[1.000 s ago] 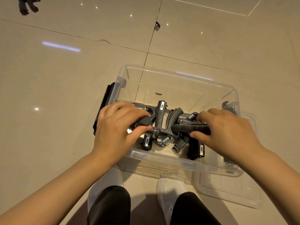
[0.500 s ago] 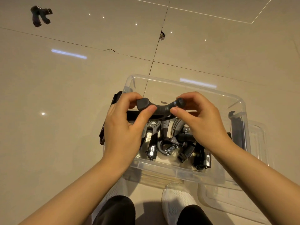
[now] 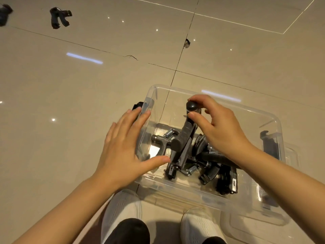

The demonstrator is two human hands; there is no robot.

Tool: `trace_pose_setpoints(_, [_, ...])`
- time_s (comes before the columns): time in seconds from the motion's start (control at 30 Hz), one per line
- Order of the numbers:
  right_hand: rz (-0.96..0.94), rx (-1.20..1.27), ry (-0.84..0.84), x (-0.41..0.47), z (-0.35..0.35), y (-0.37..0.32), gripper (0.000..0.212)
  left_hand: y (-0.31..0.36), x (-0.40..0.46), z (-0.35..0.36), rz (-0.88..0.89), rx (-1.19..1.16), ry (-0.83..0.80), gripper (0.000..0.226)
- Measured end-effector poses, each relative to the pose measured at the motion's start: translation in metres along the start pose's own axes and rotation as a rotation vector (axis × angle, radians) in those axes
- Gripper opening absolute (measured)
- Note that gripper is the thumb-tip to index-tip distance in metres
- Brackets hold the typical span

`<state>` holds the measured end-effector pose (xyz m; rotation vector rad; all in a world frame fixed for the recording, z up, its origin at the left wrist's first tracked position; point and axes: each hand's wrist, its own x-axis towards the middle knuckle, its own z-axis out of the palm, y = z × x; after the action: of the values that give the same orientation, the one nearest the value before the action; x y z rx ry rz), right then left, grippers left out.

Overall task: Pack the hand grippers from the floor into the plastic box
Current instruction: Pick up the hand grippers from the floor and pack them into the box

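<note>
Right hand pinches a hand gripper over the plastic box; left hand hovers open-fingered. Next, likely, lowering it in, then fetching 2 grippers at upper left.

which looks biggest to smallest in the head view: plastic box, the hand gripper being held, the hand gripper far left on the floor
1. plastic box, the largest by far.
2. held hand gripper, pinched by the right hand.
3. floor hand gripper, which looks smallest, but it lies much farther from the camera, so the two grippers may really match.
</note>
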<state>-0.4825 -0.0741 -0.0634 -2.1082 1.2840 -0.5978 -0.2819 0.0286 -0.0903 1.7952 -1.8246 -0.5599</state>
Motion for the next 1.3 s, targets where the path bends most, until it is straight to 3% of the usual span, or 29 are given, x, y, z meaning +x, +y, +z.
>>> trace_pose_setpoints(0.13, [-0.143, -0.279, -0.229, 0.020, 0.030, 0.002, 0.031, -0.001, -0.002, 0.003, -0.068, -0.040, -0.088, 0.107])
trace_pose_setpoints(0.37, [-0.212, -0.521, -0.369, 0.035, 0.087, 0.019, 0.021, -0.003, 0.000, 0.002, -0.073, -0.115, -0.103, 0.111])
trace_pose_setpoints(0.5, [-0.123, -0.473, -0.406, 0.027, 0.102, 0.035, 0.047, -0.005, 0.000, 0.003, -0.061, -0.149, -0.092, 0.109])
trace_pose_setpoints(0.67, [-0.136, -0.402, -0.459, 0.020, 0.100, 0.046, 0.064, -0.008, 0.000, 0.006, -0.067, -0.165, -0.082, 0.106])
trace_pose_setpoints(0.83, [-0.139, -0.509, -0.669, 0.021, 0.093, 0.049, 0.110, -0.008, 0.000, 0.005, -0.055, -0.156, -0.079, 0.104])
trace_pose_setpoints(1.03, [-0.169, -0.464, -0.548, 0.034, 0.094, 0.045, 0.067, -0.007, 0.000, 0.005, -0.076, -0.164, -0.084, 0.102])
trace_pose_setpoints(1.3, [-0.216, -0.407, -0.618, 0.044, 0.090, 0.053, 0.067, -0.007, 0.000, 0.004, -0.079, -0.155, -0.091, 0.101])
